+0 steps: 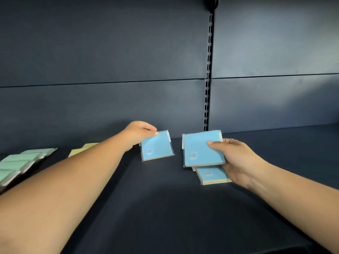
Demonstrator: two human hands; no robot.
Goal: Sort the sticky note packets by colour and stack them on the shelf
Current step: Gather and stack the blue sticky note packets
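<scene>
Three blue sticky note packets show in the head view, all in clear wrapping above a dark shelf (pixel 165 208). The left hand (pixel 139 132) pinches the top left corner of one blue packet (pixel 157 146) between thumb and curled fingers; the packet is tilted, its lower edge at or just above the shelf surface (I cannot tell whether it touches). The right hand (pixel 236 160) grips a second blue packet (pixel 202 149) with the thumb pressed on its face and the fingers curled underneath, holding it slightly tilted. Directly below that one, a third blue packet (pixel 212 176) sits partly hidden by it and against the right hand's fingers; its edge shows layers of several pale colours, and whether it lies on the shelf or is also held cannot be told.

Each blue packet carries a small round printed label near its lower left corner with a few lines of text, too small and blurred to read.

At the far left of the shelf lie overlapping green packets (pixel 16 162), and just beyond them a yellow packet (pixel 78 152) peeks out behind the left forearm. Behind everything stands a dark back panel (pixel 110 61) with a slotted upright rail (pixel 209 70).
</scene>
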